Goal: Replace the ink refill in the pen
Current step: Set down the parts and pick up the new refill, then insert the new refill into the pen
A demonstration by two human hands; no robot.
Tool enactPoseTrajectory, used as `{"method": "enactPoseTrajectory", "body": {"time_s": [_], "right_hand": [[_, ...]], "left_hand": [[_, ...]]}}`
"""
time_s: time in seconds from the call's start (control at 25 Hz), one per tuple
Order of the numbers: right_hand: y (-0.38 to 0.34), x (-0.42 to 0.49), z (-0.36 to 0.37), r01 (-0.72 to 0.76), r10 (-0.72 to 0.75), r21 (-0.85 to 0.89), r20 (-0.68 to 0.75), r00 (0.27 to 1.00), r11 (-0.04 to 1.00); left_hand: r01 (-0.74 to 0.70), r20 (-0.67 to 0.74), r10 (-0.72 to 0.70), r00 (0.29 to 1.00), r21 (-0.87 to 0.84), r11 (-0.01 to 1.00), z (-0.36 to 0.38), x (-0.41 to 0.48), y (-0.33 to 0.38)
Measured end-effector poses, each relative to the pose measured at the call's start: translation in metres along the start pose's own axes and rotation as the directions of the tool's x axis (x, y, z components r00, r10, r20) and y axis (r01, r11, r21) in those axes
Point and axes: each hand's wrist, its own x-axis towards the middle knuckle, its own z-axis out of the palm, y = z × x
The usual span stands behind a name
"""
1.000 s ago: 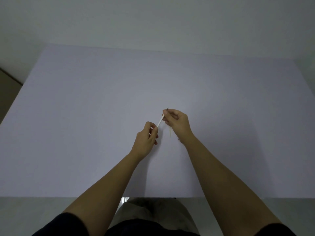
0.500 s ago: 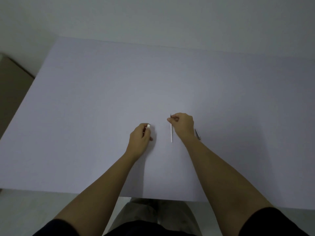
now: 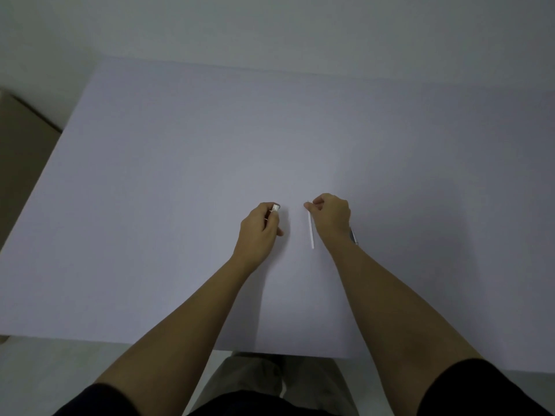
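My left hand (image 3: 260,226) is closed around the pen barrel (image 3: 275,208); only its whitish open end sticks out past my fingers. My right hand (image 3: 332,216) pinches the tip of a thin white ink refill (image 3: 311,232), which lies or hangs along the table surface, pointing back toward me. Another pen part (image 3: 353,236), greyish, lies on the table just right of my right wrist, mostly hidden by it. The two hands are a short gap apart.
The white table (image 3: 180,175) stretches wide around the hands, with its near edge (image 3: 120,340) just above my lap. A brown box or piece of furniture (image 3: 21,139) stands off the table's left side. A pale wall rises behind.
The refill has come out of the barrel: one second ago both hands held it together. My hands have since moved apart, and the right one has lowered the refill toward the table.
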Motion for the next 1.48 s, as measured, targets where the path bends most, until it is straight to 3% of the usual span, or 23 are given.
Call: {"method": "enactPoseTrajectory", "body": {"time_s": [0.12,0.32,0.64,0.76,0.88,1.0,1.08,1.2,1.48], "right_hand": [[-0.001,0.004,-0.010,-0.003,0.002,-0.011,-0.027,1.000,1.000],[0.007,0.013,-0.021,-0.022,0.020,-0.190,-0.010,1.000,0.982],[0.002,0.021,-0.018,-0.009,0.009,-0.233,-0.005,1.000,0.972],[-0.005,0.024,-0.025,-0.082,0.079,-0.043,-0.069,0.994,0.996],[-0.017,0.029,-0.044,-0.104,0.139,0.259,-0.122,0.983,0.960],[-0.026,0.021,-0.065,-0.077,0.201,0.688,-0.101,0.974,0.722],[-0.028,0.011,-0.076,-0.047,0.188,0.845,-0.064,0.980,0.533],[-0.028,-0.003,-0.087,0.001,0.125,0.911,-0.057,0.990,0.411],[-0.021,-0.013,-0.101,0.063,0.108,0.887,-0.126,0.986,0.458]], "left_hand": [[0.007,0.010,-0.007,1.000,0.011,1.000,0.003,0.000,0.000],[0.029,0.028,-0.028,0.999,-0.007,1.000,0.007,-0.002,0.000],[0.045,0.028,-0.045,0.999,-0.013,0.999,0.004,-0.001,0.000],[0.042,0.050,-0.042,0.998,0.005,0.999,0.002,0.000,0.002],[-0.006,0.093,0.003,0.996,0.029,1.000,0.006,0.000,0.005],[-0.048,0.147,0.040,0.988,0.052,0.997,0.014,0.001,0.011],[-0.073,0.171,0.065,0.983,0.038,0.997,0.022,0.001,0.017],[-0.088,0.193,0.087,0.977,-0.005,0.996,0.033,0.002,0.028],[-0.118,0.189,0.130,0.973,-0.076,0.990,0.044,-0.001,0.046]]}}
